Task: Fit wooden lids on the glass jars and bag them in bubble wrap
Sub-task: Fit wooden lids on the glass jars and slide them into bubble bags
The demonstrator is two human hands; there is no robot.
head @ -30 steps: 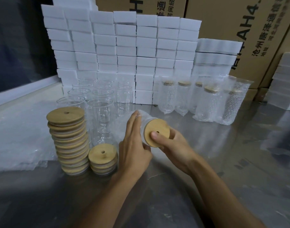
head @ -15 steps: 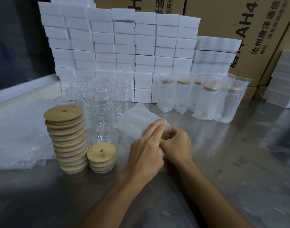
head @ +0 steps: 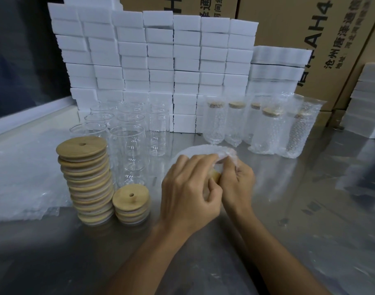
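Note:
A lidded glass jar lies inside a bubble wrap bag on the metal table, its wooden lid just showing between my hands. My left hand curls round the near end of the bagged jar. My right hand pinches the bag's open edge over the lid. Two stacks of wooden lids stand at the left: a tall one and a short one. Several bare glass jars stand behind them. Several bagged, lidded jars stand upright at the back right.
A pile of flat bubble wrap bags lies at the far left of the steel table. White foam blocks are stacked like a wall behind, with cardboard cartons beyond them and more white blocks at the right.
The bubble wrap bag has been drawn over the jar's lid, which was fully exposed a second ago. Both hands have closed in at the bag's open end.

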